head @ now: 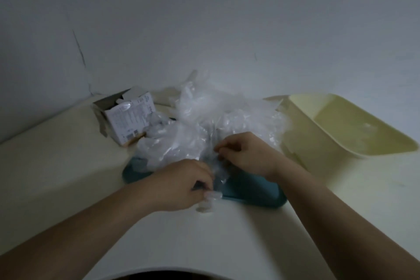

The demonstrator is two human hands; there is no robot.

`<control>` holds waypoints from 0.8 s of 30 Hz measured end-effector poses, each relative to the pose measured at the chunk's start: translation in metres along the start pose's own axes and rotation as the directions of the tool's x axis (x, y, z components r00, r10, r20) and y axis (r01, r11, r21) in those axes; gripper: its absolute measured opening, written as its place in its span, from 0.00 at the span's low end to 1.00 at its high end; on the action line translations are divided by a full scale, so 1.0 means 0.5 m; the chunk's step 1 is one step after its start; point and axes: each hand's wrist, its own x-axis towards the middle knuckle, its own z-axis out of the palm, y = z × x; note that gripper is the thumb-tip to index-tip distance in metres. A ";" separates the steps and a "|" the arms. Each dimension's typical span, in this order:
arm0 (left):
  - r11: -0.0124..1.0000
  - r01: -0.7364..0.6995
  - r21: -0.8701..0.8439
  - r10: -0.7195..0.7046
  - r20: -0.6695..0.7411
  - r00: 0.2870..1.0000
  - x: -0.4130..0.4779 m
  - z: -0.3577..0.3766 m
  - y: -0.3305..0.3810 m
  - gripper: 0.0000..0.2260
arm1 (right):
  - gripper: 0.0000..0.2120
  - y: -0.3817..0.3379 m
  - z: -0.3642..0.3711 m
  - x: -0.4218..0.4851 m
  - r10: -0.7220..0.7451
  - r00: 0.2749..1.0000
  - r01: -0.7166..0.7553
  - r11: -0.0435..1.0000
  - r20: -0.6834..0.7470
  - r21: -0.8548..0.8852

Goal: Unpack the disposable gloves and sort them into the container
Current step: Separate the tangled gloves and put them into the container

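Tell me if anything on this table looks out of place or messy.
The loose gloves are heaped in a crumpled pile that overflows the teal tray. The opened glove box lies tipped at the left. The cream bin appears tilted.

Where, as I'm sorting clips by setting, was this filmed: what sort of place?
Probably a plain, dim room at home, though I cannot be sure: a pale table against a bare white wall, holding an opened cardboard box, a heap of clear gloves and a cream plastic tub.
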 end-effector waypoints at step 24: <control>0.061 -0.019 -0.998 -0.359 -0.039 0.933 0.013 -0.135 0.021 0.21 | 0.10 -0.023 -0.030 0.037 0.004 0.998 0.040 0.756 -0.066 0.654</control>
